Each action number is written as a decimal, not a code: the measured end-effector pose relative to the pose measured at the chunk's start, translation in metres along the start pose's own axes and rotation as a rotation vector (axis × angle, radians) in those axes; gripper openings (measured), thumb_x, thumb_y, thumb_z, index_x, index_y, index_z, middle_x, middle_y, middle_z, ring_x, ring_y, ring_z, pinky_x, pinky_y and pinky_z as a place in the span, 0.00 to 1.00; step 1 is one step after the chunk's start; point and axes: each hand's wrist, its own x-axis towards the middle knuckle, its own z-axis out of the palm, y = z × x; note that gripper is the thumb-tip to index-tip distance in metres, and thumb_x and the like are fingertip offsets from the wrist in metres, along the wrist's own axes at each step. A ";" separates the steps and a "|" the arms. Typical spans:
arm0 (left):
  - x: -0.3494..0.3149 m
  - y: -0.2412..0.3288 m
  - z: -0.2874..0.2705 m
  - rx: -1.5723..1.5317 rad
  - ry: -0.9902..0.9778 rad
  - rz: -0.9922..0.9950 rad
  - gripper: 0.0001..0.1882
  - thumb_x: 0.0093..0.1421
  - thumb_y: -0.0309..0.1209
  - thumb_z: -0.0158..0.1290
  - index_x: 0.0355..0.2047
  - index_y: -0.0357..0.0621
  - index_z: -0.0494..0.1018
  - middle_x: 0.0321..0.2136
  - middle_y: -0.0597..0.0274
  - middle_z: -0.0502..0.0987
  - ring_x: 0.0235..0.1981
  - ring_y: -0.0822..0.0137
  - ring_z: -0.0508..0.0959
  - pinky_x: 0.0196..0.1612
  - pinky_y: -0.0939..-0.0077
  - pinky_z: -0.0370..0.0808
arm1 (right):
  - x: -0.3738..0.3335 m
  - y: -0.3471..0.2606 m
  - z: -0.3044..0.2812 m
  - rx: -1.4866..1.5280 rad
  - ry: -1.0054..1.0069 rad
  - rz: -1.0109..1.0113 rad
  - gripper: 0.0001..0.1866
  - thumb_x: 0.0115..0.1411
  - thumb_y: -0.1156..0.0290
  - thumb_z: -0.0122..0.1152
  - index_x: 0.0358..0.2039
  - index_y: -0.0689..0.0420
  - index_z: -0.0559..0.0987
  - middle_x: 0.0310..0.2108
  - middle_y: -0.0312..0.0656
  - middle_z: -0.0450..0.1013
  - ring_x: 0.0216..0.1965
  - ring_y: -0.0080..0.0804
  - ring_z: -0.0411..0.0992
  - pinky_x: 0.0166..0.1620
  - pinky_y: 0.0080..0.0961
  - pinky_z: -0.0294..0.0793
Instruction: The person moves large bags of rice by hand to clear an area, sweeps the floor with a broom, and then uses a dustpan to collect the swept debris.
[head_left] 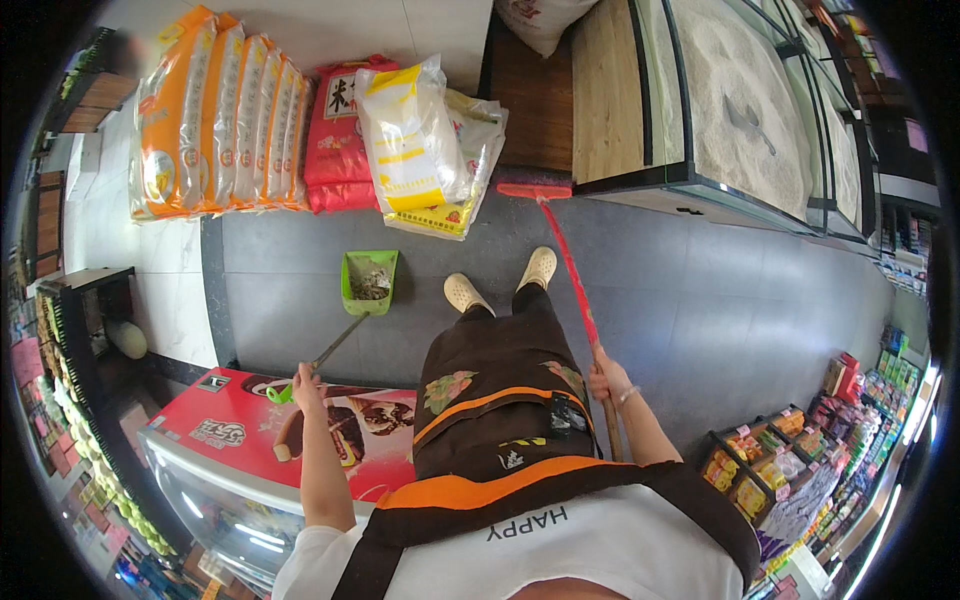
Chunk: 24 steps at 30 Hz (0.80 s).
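My right hand is closed around the handle of a broom. The handle is red along its upper length, and the broom's red head rests at the foot of a dark wooden panel beside the rice bin. My left hand grips the thin handle of a green dustpan near its green end. Grey debris lies in the dustpan, which sits on the floor ahead and left of my feet. I wear a dark apron with orange trim and cream clogs.
Orange rice sacks stand at the far left, next to red and yellow-white sacks. A glass-sided bin of rice is at the far right. A red chest freezer borders my left; packaged goods stand at the right.
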 end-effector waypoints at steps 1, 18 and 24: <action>0.002 -0.012 -0.007 -0.028 -0.017 -0.112 0.30 0.52 0.51 0.54 0.48 0.43 0.64 0.44 0.62 0.67 0.44 0.61 0.67 0.42 0.64 0.68 | -0.018 0.008 0.003 0.024 0.014 0.030 0.28 0.52 0.36 0.47 0.18 0.50 0.62 0.06 0.27 0.49 0.05 0.16 0.47 0.09 0.15 0.44; 0.016 -0.026 0.003 -0.366 0.428 0.275 0.13 0.48 0.29 0.59 0.33 0.44 0.69 0.30 0.65 0.73 0.29 0.69 0.73 0.30 0.79 0.72 | 0.138 -0.074 0.083 0.736 -0.235 0.271 0.24 0.57 0.44 0.47 0.17 0.49 0.58 0.08 0.27 0.47 0.07 0.17 0.48 0.11 0.15 0.46; -0.045 -0.059 0.033 -0.059 0.535 0.430 0.10 0.49 0.35 0.56 0.27 0.41 0.75 0.24 0.65 0.74 0.23 0.72 0.73 0.24 0.80 0.72 | 0.088 -0.081 -0.040 0.356 -0.234 0.296 0.26 0.57 0.45 0.47 0.11 0.46 0.55 0.06 0.25 0.46 0.06 0.14 0.45 0.08 0.12 0.42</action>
